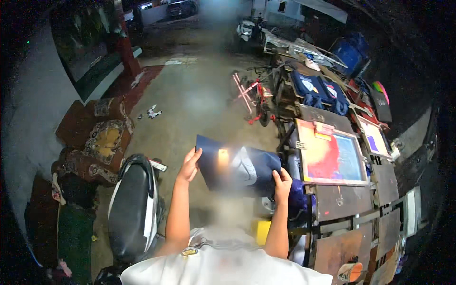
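Note:
A dark navy sheet or flat bag panel [216, 173], carrying a pale curved print and a small orange patch, is stretched out before my chest. Its left edge is pinched by my left hand [190, 165], thumb up along the side. At the lower right corner my right hand [282, 183] is closed on the same panel. The panel hangs slightly tilted, lower on the right. A blurred spot in the picture hides part of its middle.
To the right, a long bench holds a stained screen-printing frame [332, 154], navy printed pieces [311, 88] and an orange-rimmed cup [350, 272]. A motorbike seat [135, 209] and a worn brown armchair [102, 137] stand left. A small red bicycle [259, 97] is ahead.

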Demonstrator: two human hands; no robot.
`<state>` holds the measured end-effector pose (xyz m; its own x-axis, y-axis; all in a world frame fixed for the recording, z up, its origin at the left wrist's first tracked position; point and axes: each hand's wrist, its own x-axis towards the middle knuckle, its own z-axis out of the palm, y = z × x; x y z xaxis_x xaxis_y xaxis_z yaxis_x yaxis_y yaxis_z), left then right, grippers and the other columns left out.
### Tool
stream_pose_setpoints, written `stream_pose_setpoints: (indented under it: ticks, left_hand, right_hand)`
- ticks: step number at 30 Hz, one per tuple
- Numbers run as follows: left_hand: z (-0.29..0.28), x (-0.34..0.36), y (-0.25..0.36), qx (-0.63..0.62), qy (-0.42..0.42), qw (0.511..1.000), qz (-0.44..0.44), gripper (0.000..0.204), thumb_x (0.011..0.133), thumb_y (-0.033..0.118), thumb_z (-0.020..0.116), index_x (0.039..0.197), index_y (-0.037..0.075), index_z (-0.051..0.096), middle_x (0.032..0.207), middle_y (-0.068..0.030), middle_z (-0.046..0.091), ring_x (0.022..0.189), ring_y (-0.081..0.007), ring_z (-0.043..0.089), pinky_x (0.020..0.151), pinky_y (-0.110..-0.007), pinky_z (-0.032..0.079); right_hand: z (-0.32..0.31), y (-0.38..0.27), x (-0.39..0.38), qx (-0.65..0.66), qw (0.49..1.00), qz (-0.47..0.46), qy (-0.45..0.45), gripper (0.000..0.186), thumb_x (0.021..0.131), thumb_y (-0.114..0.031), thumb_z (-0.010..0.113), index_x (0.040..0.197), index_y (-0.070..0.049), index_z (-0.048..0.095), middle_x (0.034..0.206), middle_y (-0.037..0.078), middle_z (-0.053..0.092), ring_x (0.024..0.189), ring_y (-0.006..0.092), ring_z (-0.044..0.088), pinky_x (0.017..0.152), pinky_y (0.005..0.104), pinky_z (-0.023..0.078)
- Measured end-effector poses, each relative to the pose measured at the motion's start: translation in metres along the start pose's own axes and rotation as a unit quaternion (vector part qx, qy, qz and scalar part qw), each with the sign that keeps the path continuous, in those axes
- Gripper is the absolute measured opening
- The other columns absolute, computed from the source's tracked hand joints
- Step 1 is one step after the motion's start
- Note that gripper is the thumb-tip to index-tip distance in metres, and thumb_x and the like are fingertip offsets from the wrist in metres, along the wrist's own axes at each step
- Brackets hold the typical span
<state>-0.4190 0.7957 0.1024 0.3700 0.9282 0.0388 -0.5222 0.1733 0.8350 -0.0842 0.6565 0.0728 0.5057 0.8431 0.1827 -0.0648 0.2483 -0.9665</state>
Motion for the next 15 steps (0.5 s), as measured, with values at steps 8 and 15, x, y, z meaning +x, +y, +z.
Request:
stream_pose_setpoints:
  ticks: [8,15]
  left_hand:
    - [-0.043,0.059,0.021,0.087,0.065,0.994,0.023,0.043,0.092,0.008,0.066,0.132,0.000,0.054,0.122,-0.0063,0.065,0.110,-0.0158,0.062,0.099,-0.031,0.047]
    - [-0.073,0.131,0.022,0.136,0.046,0.990,-0.005,0.036,0.093,0.008,0.066,0.127,0.001,0.058,0.118,-0.0058,0.067,0.107,-0.0146,0.062,0.096,-0.030,0.048]
  right_hand:
    - [0.062,0.021,0.050,-0.070,0.991,0.067,-0.095,0.023,0.095,-0.015,0.068,0.108,0.004,0.067,0.096,0.000,0.068,0.086,0.0080,0.058,0.079,0.0244,0.047]
    - [0.084,0.048,0.136,-0.067,0.985,0.111,-0.112,0.022,0.094,-0.014,0.069,0.107,0.004,0.068,0.092,-0.001,0.067,0.081,0.0062,0.057,0.074,0.0223,0.046]
